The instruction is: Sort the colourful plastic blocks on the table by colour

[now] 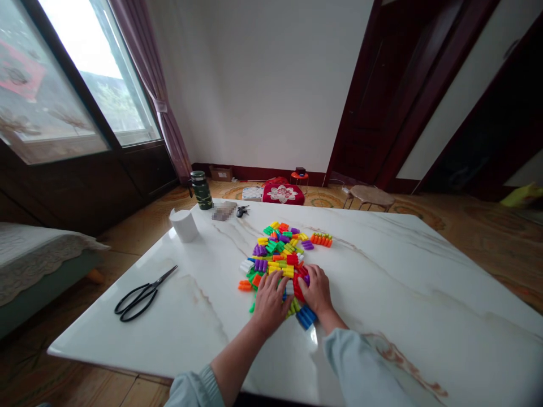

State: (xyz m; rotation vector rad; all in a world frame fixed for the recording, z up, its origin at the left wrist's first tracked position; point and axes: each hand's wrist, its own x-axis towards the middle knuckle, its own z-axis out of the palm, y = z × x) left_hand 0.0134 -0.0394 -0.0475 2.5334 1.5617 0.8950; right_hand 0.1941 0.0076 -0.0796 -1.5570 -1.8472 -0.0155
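Observation:
A heap of colourful plastic building blocks (275,270), ridged like joined rods, lies at the middle of the table. My left hand (270,304) rests palm down on the near left of the heap, its fingers spread over the blocks. On the near right side my right hand (317,291) lies with fingers apart, touching red blocks (298,289) and a purple one. A blue block (306,317) sits just below, between my hands. Farther off, a row of orange blocks (321,241) lies at the heap's right edge. Blocks under both palms are hidden.
Black-handled scissors (144,295) lie on the white marbled table (407,282) at left. A white paper roll (184,226), a camouflage bottle (201,190), a blurred packet (223,211) and a small black object (242,211) stand near the far left edge. A stool (370,195) is beyond the table.

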